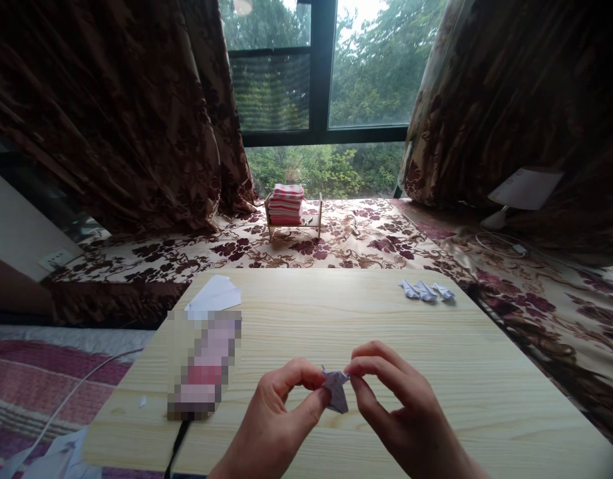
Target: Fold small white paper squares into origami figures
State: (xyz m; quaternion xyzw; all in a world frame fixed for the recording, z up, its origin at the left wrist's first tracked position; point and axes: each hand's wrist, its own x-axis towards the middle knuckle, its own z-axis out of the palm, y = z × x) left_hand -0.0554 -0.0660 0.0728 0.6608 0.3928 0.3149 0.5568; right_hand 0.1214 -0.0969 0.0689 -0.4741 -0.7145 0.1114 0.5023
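Observation:
My left hand and my right hand meet over the near part of a light wooden table. Between their pinched thumbs and forefingers is a small folded piece of purple-grey paper, held just above the tabletop. Both hands are closed on it, the left from its left side, the right from its upper right corner.
Three small folded paper figures lie at the table's far right. A white paper plane rests at the far left, with a blurred pink object below it. A small wooden rack with striped cloths stands by the window. A white lamp sits at right.

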